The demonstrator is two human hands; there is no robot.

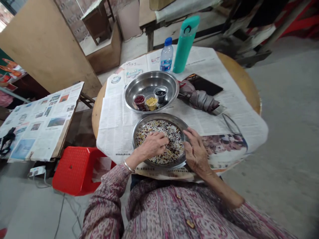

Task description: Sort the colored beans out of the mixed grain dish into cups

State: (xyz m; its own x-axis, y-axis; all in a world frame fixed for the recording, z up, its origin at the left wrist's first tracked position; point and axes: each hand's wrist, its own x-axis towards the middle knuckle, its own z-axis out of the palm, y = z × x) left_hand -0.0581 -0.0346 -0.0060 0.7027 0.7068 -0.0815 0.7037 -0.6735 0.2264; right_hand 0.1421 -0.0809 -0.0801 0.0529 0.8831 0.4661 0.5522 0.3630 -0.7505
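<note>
A shallow metal bowl [183, 123] in front of me holds a mix of white, yellow, dark red and black grains and beans [159, 127]. Over the middle of this mix is my left hand [155, 144], its fingers curled and pinched; whatever is between them is hidden. My right hand [197, 153] grips the bowl's right rim, thumb and fingers at its edge. Just behind stands a larger metal basin [139, 82] with three clear plastic cups: one of red beans [139, 99], one of yellow beans [151, 102], one of black beans [161, 94]. Some loose dark beans lie beside the cups.
Newspaper covers the round table [112, 122]. At its back stand a water bottle [166, 55] and a teal flask [186, 44]. A folded grey umbrella [199, 97] and a dark phone [205, 84] lie at right. A red stool [72, 171] is at left.
</note>
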